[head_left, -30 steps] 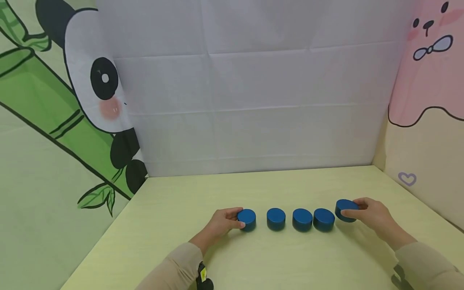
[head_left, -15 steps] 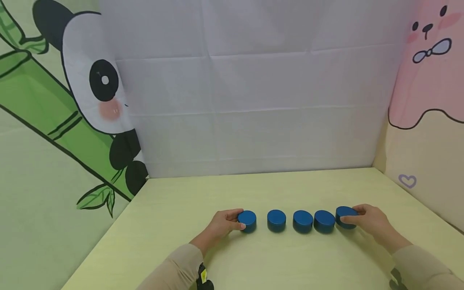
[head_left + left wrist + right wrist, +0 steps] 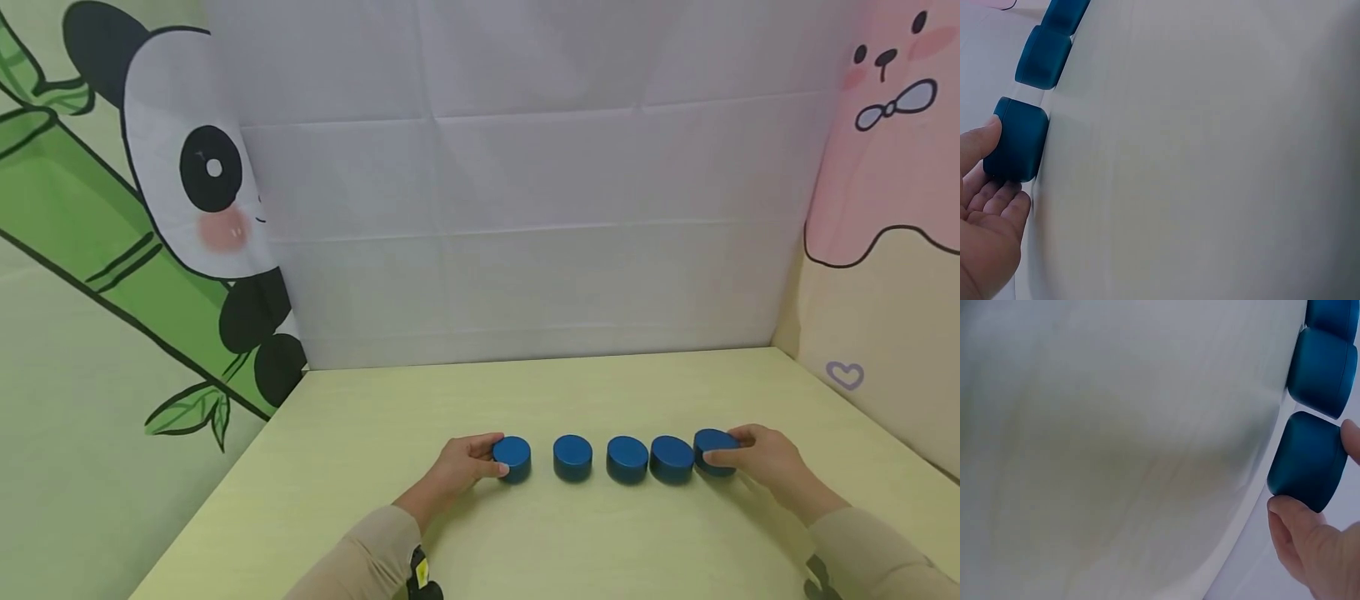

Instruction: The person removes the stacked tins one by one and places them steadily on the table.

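Several short blue cylinders stand in a row on the table. My left hand [image 3: 463, 468] holds the leftmost cylinder [image 3: 512, 457] from its left side, thumb in front and fingers behind; it stands upright. At the other end, my right hand [image 3: 772, 462] grips the rightmost cylinder [image 3: 708, 442] between thumb and fingers, close beside its neighbour; whether it fully rests on the table I cannot tell. Three more, the left one [image 3: 572, 457], the middle one [image 3: 627, 458] and the right one [image 3: 672, 458], stand between the hands. Both wrist views show the held cylinders [image 3: 1019, 140] [image 3: 1307, 459] close up.
The pale yellow table [image 3: 555, 542] extends in front of and behind the row. A white cloth [image 3: 525, 208] hangs at its back edge. Printed walls, with a panda [image 3: 168, 167] at left and a pink animal [image 3: 885, 183] at right, flank it.
My right hand has lowered its cylinder, bringing it down beside the neighbouring one. During the last half second it has shifted only very slightly. The left hand has stayed on its cylinder.
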Action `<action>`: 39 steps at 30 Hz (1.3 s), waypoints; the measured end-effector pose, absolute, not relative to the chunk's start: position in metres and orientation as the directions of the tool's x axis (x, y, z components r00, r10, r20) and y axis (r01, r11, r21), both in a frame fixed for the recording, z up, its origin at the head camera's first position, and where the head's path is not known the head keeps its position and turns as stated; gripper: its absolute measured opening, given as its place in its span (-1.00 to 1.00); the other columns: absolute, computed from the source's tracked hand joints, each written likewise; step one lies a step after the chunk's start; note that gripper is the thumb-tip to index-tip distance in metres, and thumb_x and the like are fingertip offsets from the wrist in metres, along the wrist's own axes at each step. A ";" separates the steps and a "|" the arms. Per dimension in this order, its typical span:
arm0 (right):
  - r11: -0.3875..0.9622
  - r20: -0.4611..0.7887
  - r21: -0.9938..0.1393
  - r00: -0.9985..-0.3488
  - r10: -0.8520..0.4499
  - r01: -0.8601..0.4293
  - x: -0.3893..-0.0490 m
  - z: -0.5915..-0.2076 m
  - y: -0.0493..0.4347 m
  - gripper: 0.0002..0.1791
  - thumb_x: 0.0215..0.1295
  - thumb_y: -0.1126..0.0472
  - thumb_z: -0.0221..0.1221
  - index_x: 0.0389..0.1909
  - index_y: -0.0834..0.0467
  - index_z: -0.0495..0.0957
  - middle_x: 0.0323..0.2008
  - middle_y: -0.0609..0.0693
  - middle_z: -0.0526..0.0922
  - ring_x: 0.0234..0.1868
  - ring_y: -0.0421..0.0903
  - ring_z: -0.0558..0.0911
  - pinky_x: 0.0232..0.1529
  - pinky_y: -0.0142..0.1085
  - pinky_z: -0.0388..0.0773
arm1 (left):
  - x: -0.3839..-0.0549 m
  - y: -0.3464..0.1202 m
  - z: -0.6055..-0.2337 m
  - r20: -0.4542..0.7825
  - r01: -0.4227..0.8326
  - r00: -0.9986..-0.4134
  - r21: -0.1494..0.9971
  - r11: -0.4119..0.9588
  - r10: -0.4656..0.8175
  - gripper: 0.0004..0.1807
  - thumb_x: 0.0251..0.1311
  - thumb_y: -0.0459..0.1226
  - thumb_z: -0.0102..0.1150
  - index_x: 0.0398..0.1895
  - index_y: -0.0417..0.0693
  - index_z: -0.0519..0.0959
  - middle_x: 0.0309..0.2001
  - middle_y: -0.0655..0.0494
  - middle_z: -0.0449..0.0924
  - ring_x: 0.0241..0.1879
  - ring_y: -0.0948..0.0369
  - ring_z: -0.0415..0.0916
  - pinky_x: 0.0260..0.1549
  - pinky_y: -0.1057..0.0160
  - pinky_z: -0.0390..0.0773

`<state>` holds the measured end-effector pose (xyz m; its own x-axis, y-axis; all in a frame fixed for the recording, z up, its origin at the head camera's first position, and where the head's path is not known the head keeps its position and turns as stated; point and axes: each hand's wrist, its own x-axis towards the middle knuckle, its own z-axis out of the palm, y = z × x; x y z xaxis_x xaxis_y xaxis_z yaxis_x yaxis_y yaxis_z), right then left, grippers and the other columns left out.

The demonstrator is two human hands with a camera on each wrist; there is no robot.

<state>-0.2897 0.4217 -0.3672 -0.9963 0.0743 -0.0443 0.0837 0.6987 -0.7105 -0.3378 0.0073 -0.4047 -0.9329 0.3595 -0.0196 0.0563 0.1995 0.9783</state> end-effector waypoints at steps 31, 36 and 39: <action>0.676 -0.072 -0.728 -0.993 0.090 0.114 -0.273 -0.373 0.409 -0.02 0.03 -0.08 0.32 0.19 0.58 0.13 0.12 0.57 0.23 0.06 0.41 0.34 0.00 0.11 0.44 | -0.330 -0.005 -0.407 -0.019 0.065 -0.925 0.976 0.207 0.380 -0.31 0.05 -0.36 0.29 0.29 -0.28 0.28 0.26 -0.23 0.29 0.25 -0.06 0.28 0.13 0.08 0.41; 0.674 -0.082 -0.725 -0.989 0.124 0.144 -0.257 -0.373 0.398 -0.03 0.02 -0.07 0.32 0.17 0.59 0.14 0.12 0.57 0.23 0.06 0.42 0.32 0.01 0.13 0.42 | -0.324 -0.014 -0.409 -0.018 0.071 -0.915 0.976 0.204 0.403 -0.31 0.05 -0.37 0.29 0.28 -0.29 0.29 0.26 -0.22 0.30 0.25 -0.06 0.29 0.12 0.11 0.43; 0.670 -0.094 -0.724 -0.986 0.141 0.165 -0.248 -0.372 0.390 -0.05 0.04 -0.04 0.32 0.17 0.60 0.14 0.14 0.57 0.21 0.09 0.44 0.29 0.03 0.15 0.40 | -0.322 -0.019 -0.409 -0.011 0.084 -0.910 0.974 0.211 0.414 -0.32 0.05 -0.36 0.30 0.28 -0.27 0.31 0.25 -0.23 0.31 0.24 -0.06 0.30 0.11 0.11 0.44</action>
